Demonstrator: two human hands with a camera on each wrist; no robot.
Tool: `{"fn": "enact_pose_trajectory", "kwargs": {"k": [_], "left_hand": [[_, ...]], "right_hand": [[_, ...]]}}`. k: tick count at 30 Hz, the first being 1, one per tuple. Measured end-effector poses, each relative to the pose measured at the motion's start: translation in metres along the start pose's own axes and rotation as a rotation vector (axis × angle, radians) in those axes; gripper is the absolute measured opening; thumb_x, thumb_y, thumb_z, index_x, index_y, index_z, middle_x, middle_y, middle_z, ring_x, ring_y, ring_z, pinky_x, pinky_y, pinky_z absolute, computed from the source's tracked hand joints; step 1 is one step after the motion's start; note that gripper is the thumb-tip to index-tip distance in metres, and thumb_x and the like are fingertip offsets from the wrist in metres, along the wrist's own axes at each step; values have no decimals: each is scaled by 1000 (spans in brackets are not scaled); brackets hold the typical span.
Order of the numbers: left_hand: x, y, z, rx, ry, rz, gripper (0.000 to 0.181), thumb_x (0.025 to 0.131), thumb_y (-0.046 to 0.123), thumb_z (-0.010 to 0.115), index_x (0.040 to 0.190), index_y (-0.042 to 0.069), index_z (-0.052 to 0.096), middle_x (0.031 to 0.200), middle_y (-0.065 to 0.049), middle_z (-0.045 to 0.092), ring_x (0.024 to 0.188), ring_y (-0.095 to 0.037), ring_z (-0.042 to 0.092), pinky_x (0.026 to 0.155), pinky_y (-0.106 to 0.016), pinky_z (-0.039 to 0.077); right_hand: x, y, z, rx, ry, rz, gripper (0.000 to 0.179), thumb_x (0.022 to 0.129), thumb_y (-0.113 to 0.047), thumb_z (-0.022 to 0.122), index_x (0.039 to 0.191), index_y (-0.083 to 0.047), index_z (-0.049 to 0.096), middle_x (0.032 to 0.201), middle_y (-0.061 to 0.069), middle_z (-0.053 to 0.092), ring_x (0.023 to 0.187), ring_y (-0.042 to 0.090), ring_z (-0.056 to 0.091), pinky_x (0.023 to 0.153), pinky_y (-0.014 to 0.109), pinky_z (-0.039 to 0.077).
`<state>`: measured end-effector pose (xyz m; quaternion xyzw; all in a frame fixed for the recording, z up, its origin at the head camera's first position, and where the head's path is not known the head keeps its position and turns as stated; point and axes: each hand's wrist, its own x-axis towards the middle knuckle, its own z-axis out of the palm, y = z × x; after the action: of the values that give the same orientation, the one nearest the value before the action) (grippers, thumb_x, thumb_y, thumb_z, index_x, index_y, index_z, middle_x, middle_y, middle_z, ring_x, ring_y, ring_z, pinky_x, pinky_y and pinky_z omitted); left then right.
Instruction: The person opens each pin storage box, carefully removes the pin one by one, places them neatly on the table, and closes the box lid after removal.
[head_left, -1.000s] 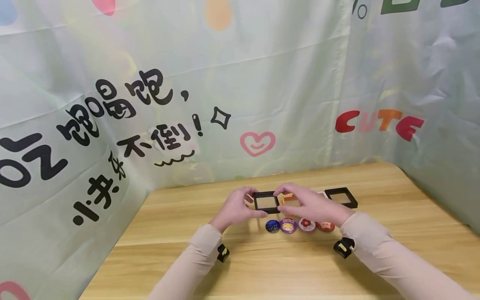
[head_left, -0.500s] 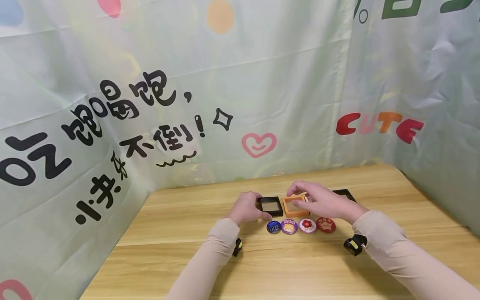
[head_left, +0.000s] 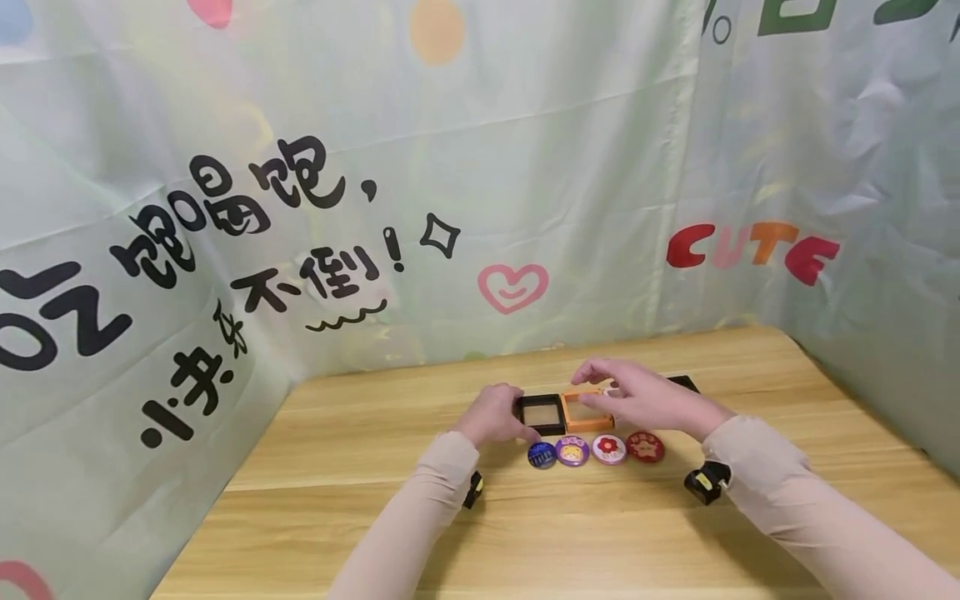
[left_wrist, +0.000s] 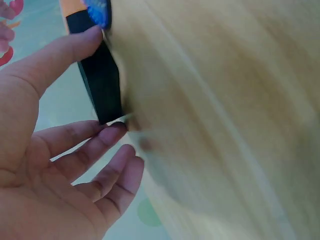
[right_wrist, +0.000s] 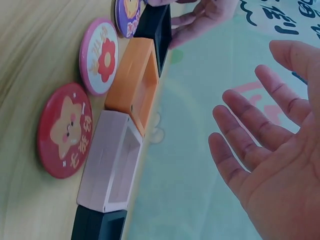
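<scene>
My left hand (head_left: 487, 418) holds a black square frame (head_left: 543, 431) at its left end, thumb along the front and fingertips at the back corner. That frame stands against an orange frame (right_wrist: 127, 75) to its right. My right hand (head_left: 651, 402) hovers over the row with fingers spread, holding nothing; in the right wrist view its palm (right_wrist: 285, 165) shows bare. Beyond the orange frame come a pale pink frame (right_wrist: 102, 155) and a second black frame (right_wrist: 97, 225), both largely hidden in the head view by the right hand.
Before the frames lie round button badges: a blue one (head_left: 542, 455), a purple one (head_left: 572, 451), a white one with a red flower (head_left: 610, 449) and a red star one (head_left: 646, 447). Printed cloth (head_left: 585, 167) hangs behind the wooden table (head_left: 570, 533).
Both hands held the black frame a second ago; my right hand then let go and moved right. The black frame came down into the row, and its gap to the orange frame has closed.
</scene>
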<state>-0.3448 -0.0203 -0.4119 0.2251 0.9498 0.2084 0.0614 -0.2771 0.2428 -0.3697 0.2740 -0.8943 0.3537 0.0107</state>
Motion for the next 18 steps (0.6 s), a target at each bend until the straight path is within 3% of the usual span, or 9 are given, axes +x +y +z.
{"fn": "enact_pose_trajectory", "kwargs": {"k": [3, 6, 12, 18], "left_hand": [[-2, -2, -7, -87, -32, -46, 89, 79, 37, 97, 148, -2, 59, 127, -14, 74, 117, -29, 70, 109, -44, 58], [-3, -5, -17, -143, -29, -66, 90, 88, 41, 90, 157, 0, 49, 147, -18, 65, 136, -36, 62, 119, -51, 51], [-1, -22, -40, -114, 58, -48, 75, 103, 43, 71, 163, 8, 43, 163, -17, 52, 151, -39, 50, 127, -54, 41], [3, -45, -58, -46, 168, -36, 72, 110, 41, 61, 168, 9, 34, 170, -16, 42, 157, -37, 42, 132, -50, 34]], "right_hand": [[1, 5, -7, -20, 23, -9, 24, 110, -31, 63, 127, -14, 65, 136, 15, 68, 133, 44, 60, 109, 67, 52], [1, 12, -17, -72, 59, 7, 25, 110, -29, 63, 127, -11, 65, 135, 16, 69, 133, 46, 59, 109, 69, 51], [5, 27, -39, -186, 98, 109, 52, 111, -38, 60, 149, -4, 56, 156, 24, 56, 146, 51, 49, 119, 72, 40], [13, 32, -54, -305, 142, 167, 68, 111, -43, 58, 162, -1, 40, 165, 31, 41, 150, 56, 40, 121, 77, 33]]}}
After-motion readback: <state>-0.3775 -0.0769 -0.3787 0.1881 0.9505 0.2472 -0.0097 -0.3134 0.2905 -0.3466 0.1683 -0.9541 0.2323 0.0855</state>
